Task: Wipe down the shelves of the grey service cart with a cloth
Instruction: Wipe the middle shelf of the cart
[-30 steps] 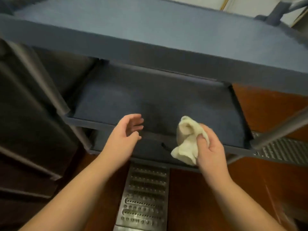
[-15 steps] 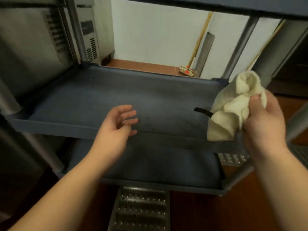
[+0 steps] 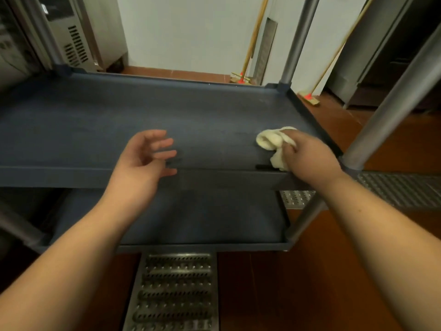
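The right hand (image 3: 307, 156) has brought the bunched cloth (image 3: 274, 143) down from mid-air onto the middle shelf (image 3: 95, 130) near its front right corner, fingers pinching it (wiping there seems about to begin). The left hand (image 3: 143, 163) hovers spread, empty, over the front edge.

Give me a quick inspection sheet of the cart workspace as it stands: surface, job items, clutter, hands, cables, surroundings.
Surface: middle shelf of the grey cart is bare and dark; lower shelf beneath it also bare.
Job's things: cream cloth, bunched, pressed on the middle shelf near its right front corner.
Clutter: a small dark strip at the shelf's front lip by the cloth; what it is cannot be told.
Hands: right hand grips the cloth; left hand open, empty, above the front edge.
Cables: nothing seen.
Surroundings: brooms leaning on the far wall, floor drain grate, steel appliance at back left.
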A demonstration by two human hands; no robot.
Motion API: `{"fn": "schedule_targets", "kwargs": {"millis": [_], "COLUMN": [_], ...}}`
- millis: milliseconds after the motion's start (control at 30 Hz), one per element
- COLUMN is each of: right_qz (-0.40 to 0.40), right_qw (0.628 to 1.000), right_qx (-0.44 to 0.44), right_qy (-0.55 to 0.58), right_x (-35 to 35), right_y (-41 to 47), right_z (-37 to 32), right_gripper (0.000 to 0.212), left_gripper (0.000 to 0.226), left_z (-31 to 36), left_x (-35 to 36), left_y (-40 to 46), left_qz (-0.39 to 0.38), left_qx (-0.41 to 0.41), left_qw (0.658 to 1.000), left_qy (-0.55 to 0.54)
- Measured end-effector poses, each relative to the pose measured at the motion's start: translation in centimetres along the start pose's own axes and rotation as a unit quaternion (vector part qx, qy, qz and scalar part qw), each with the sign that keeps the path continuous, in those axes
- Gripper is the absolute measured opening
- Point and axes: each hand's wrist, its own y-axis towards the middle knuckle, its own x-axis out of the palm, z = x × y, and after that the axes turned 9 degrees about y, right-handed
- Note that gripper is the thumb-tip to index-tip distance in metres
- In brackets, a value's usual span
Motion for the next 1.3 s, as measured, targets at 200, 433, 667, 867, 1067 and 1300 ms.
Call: {"fn": "schedule_targets", "kwargs": {"millis": [200, 433, 667, 867, 1067, 1300], "right_qz": [0.025, -0.011, -0.032, -0.038, -0.060, -0.076], "right_qw": [0.998, 0.994, 0.990, 0.992, 0.993, 0.995], "right_qx": [0.032, 0.103, 0.129, 0.118, 0.097, 0.053], "right_qy": [-0.038, -0.035, -0.044, -0.018, 0.012, 0.031], "right_x": [0.6, 1.4, 3.2, 6.3, 10.3, 15.0], "right_y": [0.2, 0.5, -0.1, 0.3, 0.2, -0.3], "right_z": [0.9, -0.8, -5.9, -12.0, -18.5, -27.7], "right_gripper": [0.052, 0.045, 0.044, 0.044, 0.043, 0.039], "left_gripper": [0.049, 0.051, 0.052, 0.050, 0.052, 0.051], "left_z": [-0.7, -2.5, -2.8, -2.6, -3.2, -3.3], "left_x": [-2.3, -7.9, -13.9, -18.1, -20.9, -25.7], "left_y": [-0.2, -0.6, -1.2, 0.7, 0.4, 0.6], "left_qz": [-0.035, -0.016, -0.011, 0.021, 0.031, 0.065], "left_qx": [0.087, 0.052, 0.034, 0.036, 0.032, 0.023], "left_qw": [0.995, 0.998, 0.999, 0.999, 0.999, 0.998], "left_qy": [0.033, 0.031, 0.022, -0.017, -0.008, 0.001]}}
